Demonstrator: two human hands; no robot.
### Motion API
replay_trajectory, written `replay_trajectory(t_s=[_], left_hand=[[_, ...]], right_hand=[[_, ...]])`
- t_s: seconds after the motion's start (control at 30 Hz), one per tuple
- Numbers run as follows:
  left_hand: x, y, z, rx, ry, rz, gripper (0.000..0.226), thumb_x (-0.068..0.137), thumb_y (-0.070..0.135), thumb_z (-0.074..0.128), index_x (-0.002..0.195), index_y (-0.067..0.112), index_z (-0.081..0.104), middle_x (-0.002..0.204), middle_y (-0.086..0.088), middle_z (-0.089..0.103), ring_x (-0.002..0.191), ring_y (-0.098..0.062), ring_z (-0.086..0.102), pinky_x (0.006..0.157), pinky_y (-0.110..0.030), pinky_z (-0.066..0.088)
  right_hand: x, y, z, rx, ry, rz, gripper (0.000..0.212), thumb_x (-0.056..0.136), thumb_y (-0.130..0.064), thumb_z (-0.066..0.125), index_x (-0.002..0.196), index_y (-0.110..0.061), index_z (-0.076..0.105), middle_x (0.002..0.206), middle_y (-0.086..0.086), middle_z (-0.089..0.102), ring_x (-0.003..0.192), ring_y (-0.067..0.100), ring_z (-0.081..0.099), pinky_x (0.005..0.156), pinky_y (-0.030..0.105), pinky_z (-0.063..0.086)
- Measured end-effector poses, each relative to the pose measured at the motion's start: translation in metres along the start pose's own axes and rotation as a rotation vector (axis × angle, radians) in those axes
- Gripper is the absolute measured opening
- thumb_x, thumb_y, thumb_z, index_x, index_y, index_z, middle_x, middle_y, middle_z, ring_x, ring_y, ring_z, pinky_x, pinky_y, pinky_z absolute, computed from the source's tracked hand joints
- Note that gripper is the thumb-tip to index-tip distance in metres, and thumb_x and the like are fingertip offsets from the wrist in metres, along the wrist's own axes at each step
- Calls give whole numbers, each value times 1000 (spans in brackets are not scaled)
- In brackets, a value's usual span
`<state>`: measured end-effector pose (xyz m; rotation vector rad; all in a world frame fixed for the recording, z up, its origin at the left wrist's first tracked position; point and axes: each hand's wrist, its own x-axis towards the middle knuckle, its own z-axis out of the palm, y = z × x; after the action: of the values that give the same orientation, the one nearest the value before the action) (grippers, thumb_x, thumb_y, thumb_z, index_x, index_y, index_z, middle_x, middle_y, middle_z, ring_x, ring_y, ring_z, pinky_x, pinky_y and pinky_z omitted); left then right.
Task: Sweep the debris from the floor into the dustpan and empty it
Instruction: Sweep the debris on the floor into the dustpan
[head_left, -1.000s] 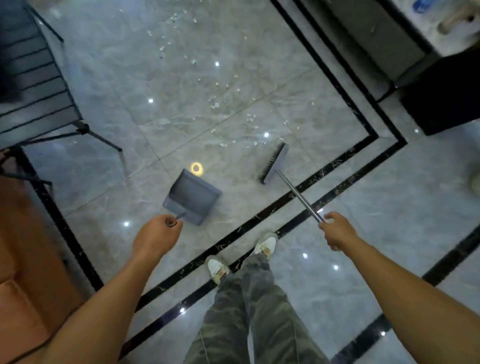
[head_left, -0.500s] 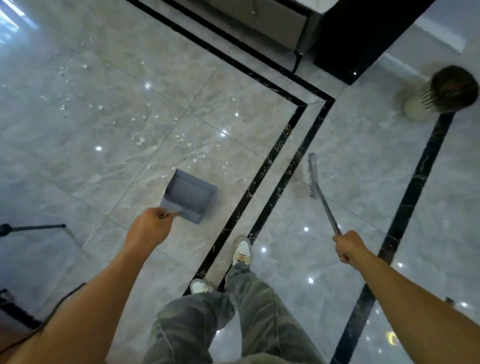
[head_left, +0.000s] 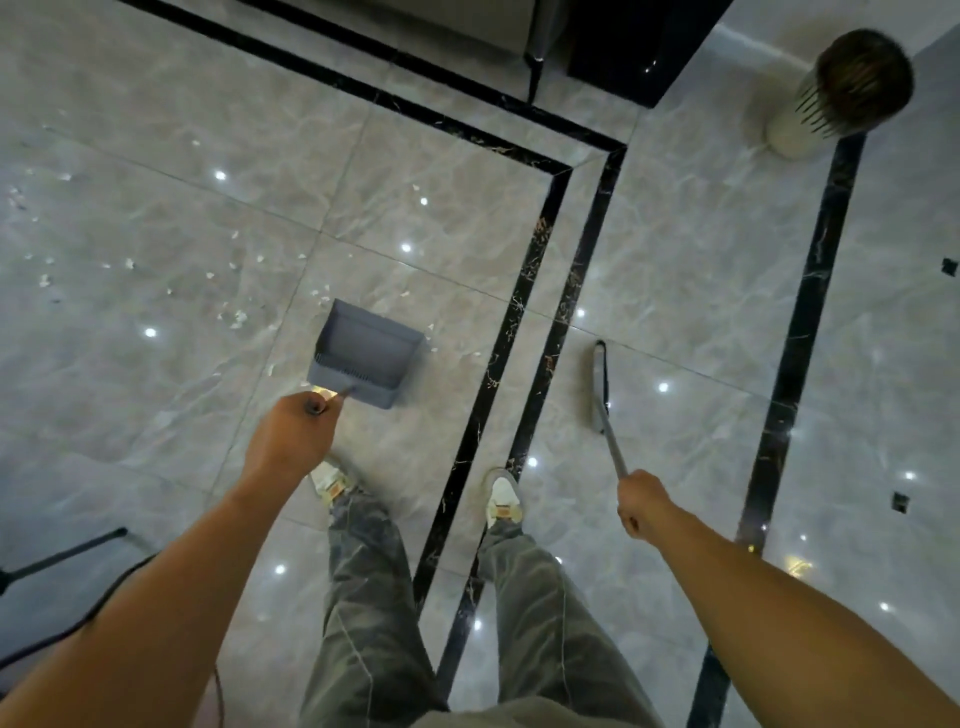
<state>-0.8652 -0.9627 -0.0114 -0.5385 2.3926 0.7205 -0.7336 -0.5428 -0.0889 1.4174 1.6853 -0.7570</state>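
Observation:
My left hand (head_left: 291, 436) grips the top of the handle of a grey dustpan (head_left: 366, 353), which hangs or rests just above the grey marble floor in front of my feet. My right hand (head_left: 641, 504) grips the metal handle of a broom, whose narrow head (head_left: 601, 384) sits to the right of the double black floor stripe. Small white debris scraps (head_left: 236, 317) lie scattered left of the dustpan and further out to the left edge; a few lie beside its right side.
A white slatted bin with a dark liner (head_left: 841, 93) stands at the far right. Dark furniture and a cabinet base (head_left: 540, 47) line the top edge. A thin black stand leg and cable (head_left: 67, 556) cross the lower left. My shoes (head_left: 501, 496) straddle the black stripe.
The view has swung to the right, so the debris now lies to the left. The broom head has moved right across the black stripes. The bin came into view. Both hands keep their grips.

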Motion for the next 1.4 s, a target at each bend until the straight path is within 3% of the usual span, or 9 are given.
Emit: replay_trajectory(t_s=[0.17, 0.4, 0.7, 0.87, 1.0, 1.1, 1.2, 1.3, 1.4], left_hand=[[44, -39, -54, -31, -3, -9, 50, 98, 51, 52, 67, 12, 60, 65, -16, 63, 69, -40, 63, 62, -38, 47], [88, -107, -140, -132, 38, -79, 53, 96, 49, 54, 74, 0, 56, 54, -9, 50, 52, -32, 46, 56, -35, 39], [111, -194, -209, -227, 94, -142, 51, 100, 45, 52, 70, 4, 56, 59, -10, 55, 60, -32, 53, 59, -36, 40], [132, -197, -216, -318, 138, -194, 44, 100, 43, 52, 75, 8, 62, 67, -10, 60, 73, -36, 59, 67, -38, 44], [162, -178, -227, -370, 187, -260, 43, 98, 44, 52, 78, 9, 66, 73, -13, 64, 76, -37, 63, 69, -39, 47], [192, -161, -237, -390, 219, -281, 41, 96, 45, 52, 83, 10, 68, 85, -18, 70, 85, -42, 68, 75, -42, 53], [221, -147, -247, -347, 192, -306, 41, 93, 47, 54, 93, 9, 71, 97, -24, 73, 93, -44, 70, 81, -47, 58], [241, -122, -255, -200, 117, -249, 34, 95, 42, 54, 92, 12, 69, 79, -13, 68, 74, -34, 66, 68, -40, 53], [246, -102, -256, -63, 61, -195, 33, 96, 42, 55, 81, 16, 68, 76, -7, 66, 66, -23, 58, 63, -32, 46]], right_hand=[[-42, -57, 78, -38, -76, -28, 31, 96, 3, 37, 120, 0, 56, 81, 20, 54, 53, 22, 45, 38, 21, 34], [-107, -151, 193, -4, -145, -62, 32, 92, 3, 39, 115, -9, 59, 96, 22, 60, 59, 23, 45, 46, 27, 32], [-180, -272, 272, -27, -184, -172, 33, 98, 0, 30, 114, -9, 58, 67, 13, 50, 45, 17, 38, 38, 20, 29], [-190, -319, 250, -210, -57, -335, 34, 93, 3, 35, 114, -2, 61, 79, 19, 58, 49, 23, 48, 38, 23, 36], [-180, -363, 217, -296, 58, -394, 32, 92, 2, 35, 107, -3, 62, 70, 19, 53, 47, 21, 45, 37, 19, 33], [-174, -403, 187, -425, 89, -419, 24, 96, 1, 36, 83, -2, 56, 67, 16, 47, 50, 22, 42, 32, 20, 30], [-172, -438, 160, -596, 123, -452, 27, 93, 7, 46, 67, -3, 48, 68, 14, 49, 66, 24, 55, 26, 19, 33], [-148, -476, 133, -682, 178, -497, 15, 93, 3, 45, 89, 3, 59, 72, 15, 52, 66, 28, 57, 36, 25, 39], [-119, -511, 109, -646, 205, -544, 24, 98, -5, 42, 116, -2, 59, 90, 18, 58, 79, 34, 62, 55, 35, 54]])
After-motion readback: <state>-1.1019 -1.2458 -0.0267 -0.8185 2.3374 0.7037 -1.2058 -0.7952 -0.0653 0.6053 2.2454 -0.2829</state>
